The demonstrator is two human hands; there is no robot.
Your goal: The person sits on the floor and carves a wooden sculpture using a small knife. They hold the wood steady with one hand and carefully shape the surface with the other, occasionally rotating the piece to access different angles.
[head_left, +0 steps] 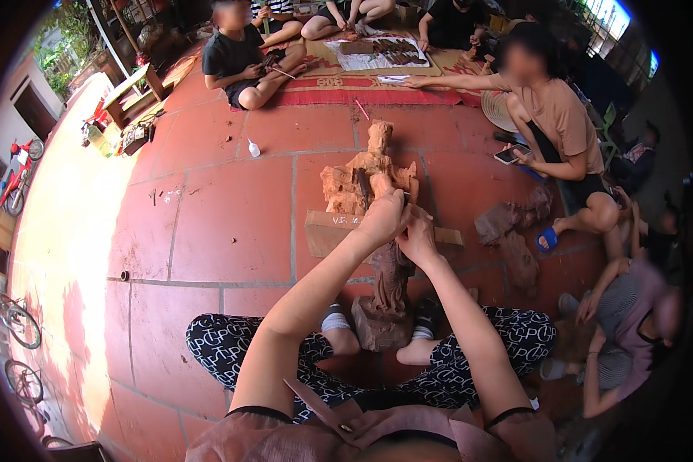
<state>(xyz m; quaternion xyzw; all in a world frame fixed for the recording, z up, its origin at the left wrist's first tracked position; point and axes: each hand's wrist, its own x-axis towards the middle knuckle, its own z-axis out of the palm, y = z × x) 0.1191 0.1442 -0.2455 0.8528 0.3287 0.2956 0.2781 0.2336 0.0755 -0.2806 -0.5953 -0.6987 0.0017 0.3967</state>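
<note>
Between my feet stands a dark brown carved wooden statue (390,281) on a rough block-like base. Both my arms reach forward to its top. My left hand (383,219) is closed there, with a small dark piece showing by its fingers that I cannot make out. Close against it, my right hand (418,240) has its fingers curled in at the statue's upper end, and what they grip is hidden. Just beyond my hands is a lighter orange-brown carved wooden figure (379,142) with a plain wooden block (323,231) in front of its lower part.
Rough dark wood pieces (520,262) lie right on the red tiled floor (208,246). A small white bottle (254,148) stands ahead left. A person (558,115) holding a phone (510,156) sits right. More people sit around a red mat (316,96) with carved pieces on white cloth.
</note>
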